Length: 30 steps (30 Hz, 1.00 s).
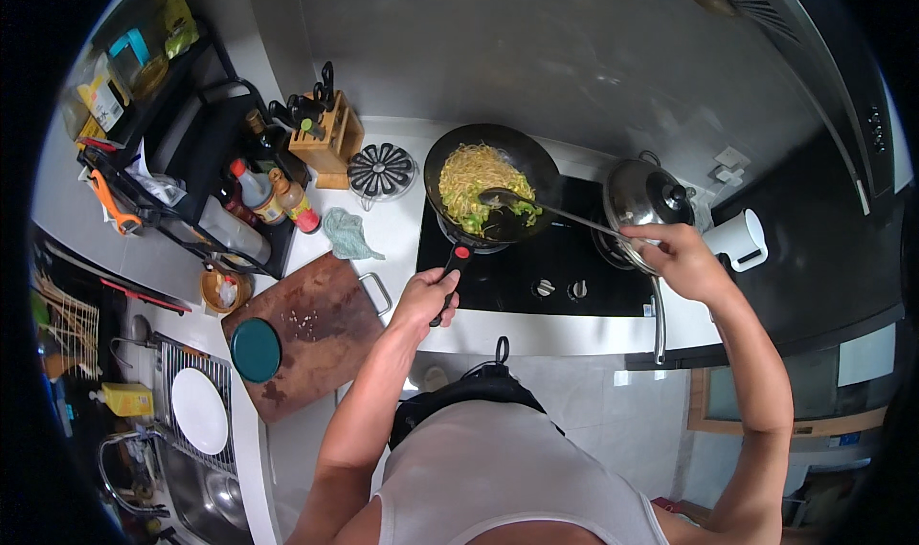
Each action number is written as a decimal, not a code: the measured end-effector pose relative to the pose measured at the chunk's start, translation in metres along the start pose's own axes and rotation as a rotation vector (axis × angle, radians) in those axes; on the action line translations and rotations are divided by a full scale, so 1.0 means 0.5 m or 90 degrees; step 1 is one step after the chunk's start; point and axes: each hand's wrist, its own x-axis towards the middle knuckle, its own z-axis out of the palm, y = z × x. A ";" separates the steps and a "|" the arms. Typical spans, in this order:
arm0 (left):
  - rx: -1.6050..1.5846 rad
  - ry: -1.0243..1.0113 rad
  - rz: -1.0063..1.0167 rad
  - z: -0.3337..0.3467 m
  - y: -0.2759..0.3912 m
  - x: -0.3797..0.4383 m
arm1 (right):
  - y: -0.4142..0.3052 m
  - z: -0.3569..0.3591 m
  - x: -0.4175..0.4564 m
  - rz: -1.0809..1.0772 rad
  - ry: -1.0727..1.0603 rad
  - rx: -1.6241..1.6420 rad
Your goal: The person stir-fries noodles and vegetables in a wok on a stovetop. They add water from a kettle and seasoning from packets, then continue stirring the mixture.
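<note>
A black wok sits on the left burner of a black glass cooktop. My left hand is wrapped around its handle, which has a red dot near the pan. In my right hand is the end of a long metal cooking spoon. The spoon's bowl rests in the food, bean sprouts mixed with green vegetable pieces and yellow bits, heaped on the wok's left side. Behind my right hand, a lidded stainless steel pan stands on the right burner, its handle towards me.
A wooden cutting board bearing a green lid or plate lies at left. Behind it are a cloth, sauce bottles, a knife block and a black rack. A white pitcher stands right; the sink is lower left.
</note>
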 end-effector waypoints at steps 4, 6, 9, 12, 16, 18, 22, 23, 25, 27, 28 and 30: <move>-0.015 -0.001 0.001 0.002 0.002 -0.002 | -0.039 0.013 -0.010 0.116 -0.107 0.063; -0.012 -0.001 -0.004 0.009 0.004 -0.002 | 0.014 0.080 0.007 -0.028 0.009 0.010; 0.000 0.004 -0.007 0.013 0.012 -0.006 | 0.024 0.055 0.027 -0.114 0.074 -0.088; -0.004 -0.002 -0.006 0.001 0.008 -0.002 | 0.010 -0.064 0.018 -0.213 0.057 -0.292; -0.015 0.002 -0.007 0.003 0.011 -0.010 | 0.002 -0.139 0.033 -0.230 0.004 -0.459; -0.010 0.002 -0.011 0.011 0.012 -0.006 | 0.012 -0.109 0.054 -0.233 0.006 -0.490; -0.010 0.004 -0.012 0.010 0.011 -0.005 | 0.042 -0.037 0.074 -0.217 0.052 -0.345; -0.013 -0.002 -0.009 0.010 0.011 -0.005 | 0.036 -0.049 0.061 -0.195 0.041 -0.298; -0.023 0.000 -0.004 0.001 0.000 -0.003 | 0.028 -0.078 0.036 -0.159 0.005 -0.202; -0.020 -0.004 0.004 -0.003 -0.007 0.004 | 0.006 -0.087 0.011 -0.052 -0.065 -0.118; -0.020 -0.001 0.004 0.000 -0.007 0.003 | 0.008 -0.080 0.003 -0.041 -0.076 -0.084; -0.014 -0.001 0.003 0.010 -0.007 0.001 | 0.047 -0.033 0.005 -0.086 -0.061 -0.042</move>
